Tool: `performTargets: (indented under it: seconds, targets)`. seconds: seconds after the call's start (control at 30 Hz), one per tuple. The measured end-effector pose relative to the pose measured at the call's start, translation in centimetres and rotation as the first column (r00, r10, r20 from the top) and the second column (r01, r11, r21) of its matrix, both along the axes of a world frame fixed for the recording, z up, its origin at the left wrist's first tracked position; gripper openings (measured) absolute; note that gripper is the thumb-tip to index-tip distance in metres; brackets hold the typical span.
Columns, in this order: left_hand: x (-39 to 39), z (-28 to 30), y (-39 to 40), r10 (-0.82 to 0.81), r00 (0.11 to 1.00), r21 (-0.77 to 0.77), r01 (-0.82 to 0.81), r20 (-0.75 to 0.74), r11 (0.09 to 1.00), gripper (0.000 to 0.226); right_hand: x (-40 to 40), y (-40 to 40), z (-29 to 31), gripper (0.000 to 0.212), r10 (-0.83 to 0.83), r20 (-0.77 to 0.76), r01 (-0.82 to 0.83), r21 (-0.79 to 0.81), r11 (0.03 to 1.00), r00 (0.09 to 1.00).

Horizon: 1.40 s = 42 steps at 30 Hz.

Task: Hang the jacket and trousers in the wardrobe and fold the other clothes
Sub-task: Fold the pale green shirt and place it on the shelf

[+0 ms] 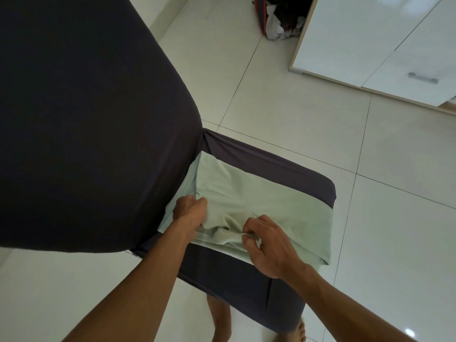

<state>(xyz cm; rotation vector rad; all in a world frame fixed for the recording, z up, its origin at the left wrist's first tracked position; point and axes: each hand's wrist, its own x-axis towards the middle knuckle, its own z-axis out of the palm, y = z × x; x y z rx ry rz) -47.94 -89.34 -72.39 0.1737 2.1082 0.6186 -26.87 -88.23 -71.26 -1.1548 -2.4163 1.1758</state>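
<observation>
A pale green garment (266, 196) lies partly folded on the seat of a chair with a dark grey cover (283, 166). My left hand (188, 209) grips a bunched fold at the garment's left edge. My right hand (269, 243) pinches the near edge of the cloth between thumb and fingers. The garment's right end hangs a little over the seat's side. Whether it is a shirt or another piece cannot be told.
The chair's tall dark backrest (86, 119) fills the left of the view. A white glossy wardrobe (375, 40) with a metal handle (423, 77) stands at the top right. A pile of clothes (281, 23) lies on the tiled floor beside it. My bare feet (298, 329) show below the seat.
</observation>
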Motion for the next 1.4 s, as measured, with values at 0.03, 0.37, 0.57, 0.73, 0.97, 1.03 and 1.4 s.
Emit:
performTargets:
  seconds: [0.03,0.37,0.57,0.73,0.97,1.03,1.4]
  targets:
    - [0.2,0.2,-0.2,-0.001,1.000,-0.004,0.001,-0.002,1.000,0.018,0.3,0.0,0.0,0.012,0.009,0.016,-0.008,-0.021,1.000,1.000]
    - [0.7,-0.6,-2.5,0.041,0.997,0.055,-0.045,0.064,0.997,0.029,-0.1,0.7,0.2,0.018,-0.257,0.010,0.246,-0.329,0.912,0.966]
    - [1.4,0.1,-2.0,-0.003,0.995,0.089,0.012,-0.104,0.996,0.036,0.1,1.0,0.2,0.016,-0.233,-0.004,0.216,-0.364,0.906,0.972]
    - [2.3,-0.9,-3.2,-0.230,0.939,-0.113,0.208,-0.254,0.972,0.045,-0.1,1.1,0.7,0.028,0.097,0.266,-0.042,-0.206,0.978,0.959]
    - [1.2,0.8,0.8,-0.471,0.601,-0.158,0.499,-0.646,0.852,0.025,-2.0,4.8,-0.4,0.020,-0.172,0.271,0.143,0.123,0.982,0.947]
    - [-0.1,0.8,3.7,-0.528,0.483,-0.143,0.629,-0.699,0.764,0.017,-2.2,7.1,-1.4,0.027,-0.220,0.336,0.169,0.175,0.970,0.916]
    - [-3.2,-0.5,12.2,-0.898,0.158,-0.609,0.685,-0.410,0.399,0.044,-1.5,12.7,-4.0,0.012,-0.245,0.505,0.187,0.164,0.969,0.828]
